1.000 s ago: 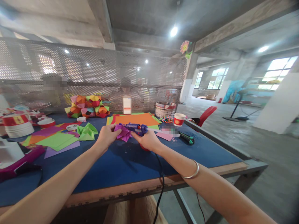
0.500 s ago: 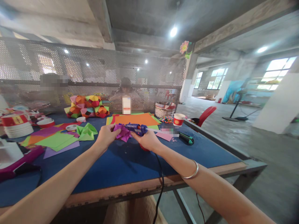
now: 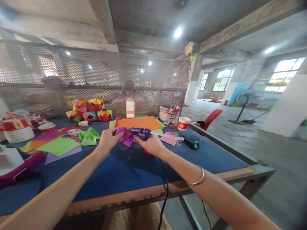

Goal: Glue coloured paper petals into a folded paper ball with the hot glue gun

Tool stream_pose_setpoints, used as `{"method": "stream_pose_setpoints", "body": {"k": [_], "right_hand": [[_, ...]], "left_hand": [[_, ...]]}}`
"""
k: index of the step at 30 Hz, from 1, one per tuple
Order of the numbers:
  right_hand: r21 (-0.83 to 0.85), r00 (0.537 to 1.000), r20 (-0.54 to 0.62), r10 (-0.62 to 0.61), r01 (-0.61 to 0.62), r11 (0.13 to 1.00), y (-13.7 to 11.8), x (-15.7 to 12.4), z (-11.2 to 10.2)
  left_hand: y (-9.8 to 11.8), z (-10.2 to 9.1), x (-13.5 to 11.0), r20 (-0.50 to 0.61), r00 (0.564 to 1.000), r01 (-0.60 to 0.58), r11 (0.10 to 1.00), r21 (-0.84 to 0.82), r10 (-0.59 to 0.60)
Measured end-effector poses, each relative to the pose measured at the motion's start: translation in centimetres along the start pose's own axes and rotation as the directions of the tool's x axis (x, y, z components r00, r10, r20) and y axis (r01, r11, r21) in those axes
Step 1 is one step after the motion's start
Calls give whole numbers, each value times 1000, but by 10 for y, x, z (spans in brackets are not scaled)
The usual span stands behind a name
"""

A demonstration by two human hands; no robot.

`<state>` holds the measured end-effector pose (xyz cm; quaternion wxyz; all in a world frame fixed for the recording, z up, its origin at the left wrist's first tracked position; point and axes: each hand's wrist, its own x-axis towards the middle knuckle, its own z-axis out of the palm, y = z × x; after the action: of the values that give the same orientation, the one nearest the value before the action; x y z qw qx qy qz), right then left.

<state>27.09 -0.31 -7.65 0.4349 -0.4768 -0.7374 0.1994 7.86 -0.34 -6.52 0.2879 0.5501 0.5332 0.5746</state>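
Note:
My left hand [image 3: 108,140] is closed on a folded purple paper piece [image 3: 126,137], held above the blue table. Wrapped round the handle of a blue hot glue gun [image 3: 140,133] is my right hand [image 3: 152,144]. The gun's nozzle points left and meets the purple paper; whether it touches cannot be seen clearly. A clear glue stick [image 3: 165,135] sticks out of its back end, and a black cord [image 3: 165,179] hangs down over the table edge. Something red shows partly under my right hand. To the left lies a folded green paper piece [image 3: 89,136].
Coloured sheets [image 3: 139,122] are stacked at the back, near a woven basket [image 3: 169,112] and a paper cup [image 3: 184,123]. A green and black cutter [image 3: 190,141] lies right. Folded paper balls [image 3: 90,109] and loose sheets [image 3: 57,145] sit left. Behind a mesh screen [image 3: 96,73] are people.
Both hands keep nearly the same place. The purple paper has turned slightly in my left hand, and the view has shifted a little.

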Motion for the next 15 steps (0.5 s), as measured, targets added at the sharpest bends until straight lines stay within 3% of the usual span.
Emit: {"method": "stream_pose_setpoints", "body": {"k": [5,8,13,15], "right_hand": [[21,999,-46,-1,2,1000,4,6,-5],[178,996,-79,37,-22,984,4,9,-9],[476,947,90,310,-314,822,-2,8,-11],[536,929,156,335,-364,761,-5,6,-11]], "left_hand": [[4,-1,-1,-14,1000,0,998,-70,-1],[7,-1,-3,35,999,19,991,-135,-15],[17,6,-12,299,952,104,987,-123,-63],[22,9,-17,323,945,78,993,-92,-44]]}}
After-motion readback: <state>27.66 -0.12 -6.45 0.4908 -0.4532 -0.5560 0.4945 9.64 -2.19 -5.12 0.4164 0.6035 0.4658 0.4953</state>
